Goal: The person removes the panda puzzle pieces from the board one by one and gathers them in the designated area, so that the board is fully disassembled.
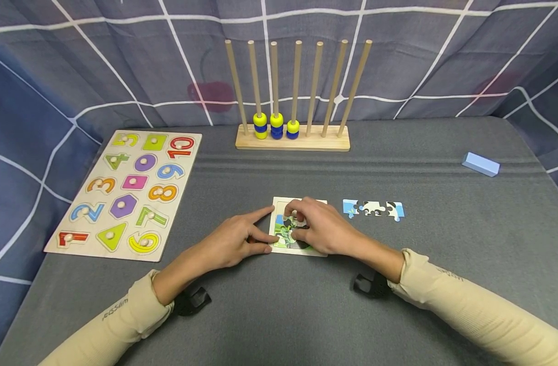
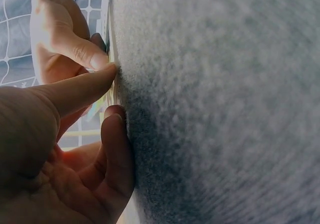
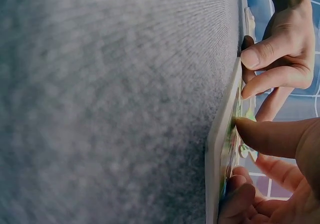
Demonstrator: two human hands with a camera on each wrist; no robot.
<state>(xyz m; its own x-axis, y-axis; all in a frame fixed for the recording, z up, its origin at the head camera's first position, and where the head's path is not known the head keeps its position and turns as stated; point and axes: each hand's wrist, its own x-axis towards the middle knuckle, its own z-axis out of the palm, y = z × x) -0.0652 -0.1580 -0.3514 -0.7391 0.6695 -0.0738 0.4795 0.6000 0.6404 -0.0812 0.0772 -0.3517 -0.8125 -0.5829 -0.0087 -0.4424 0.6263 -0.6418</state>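
A small panda jigsaw in a pale square frame [image 1: 299,252] lies flat at the middle of the table. My left hand [image 1: 235,240] rests at its left edge, index fingertip by the upper corner, thumb by the lower one. Over the puzzle, my right hand [image 1: 322,226] bends its fingers and pinches a puzzle piece [image 1: 293,220] between thumb and index finger; the hand covers much of the picture. In the right wrist view the right thumb [image 3: 270,136] touches the puzzle's surface. Loose puzzle pieces [image 1: 372,208] with blue and panda patterns lie to the right.
A wooden peg board [image 1: 176,223] with numbers and shapes lies at the left. Behind the jigsaw stands a bead rack [image 1: 292,144] with tall rods and yellow and blue beads. A light blue block [image 1: 481,164] sits at the far right. Checked cloth [image 1: 137,61] hangs behind.
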